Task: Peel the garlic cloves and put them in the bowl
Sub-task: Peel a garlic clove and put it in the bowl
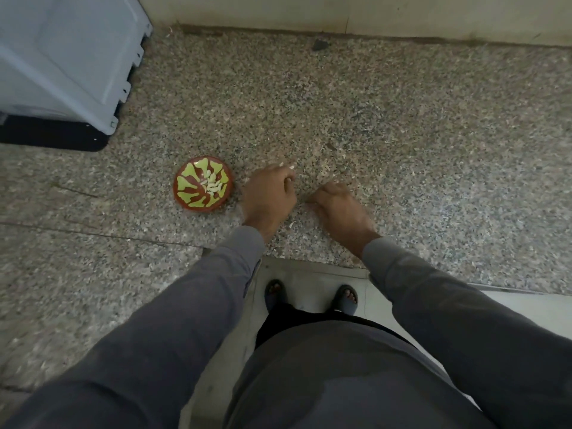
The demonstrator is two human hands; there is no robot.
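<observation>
A small red-brown bowl (203,184) with a yellow-green pattern stands on the speckled granite counter (402,134) and holds several peeled garlic cloves (212,184). Just right of the bowl, my left hand (268,196) is curled, with a pale scrap of garlic or skin (286,165) showing at its fingertips. My right hand (337,205) is curled beside it, fingers closed; what it holds is hidden. Bits of garlic skin (292,224) lie on the counter near both hands.
A pale blue-grey appliance (68,63) on a black base stands at the back left. A wall (340,10) runs along the counter's far edge, with a dark chip (319,44) near it. The counter's front edge is below my wrists; my sandalled feet (311,297) show on the floor.
</observation>
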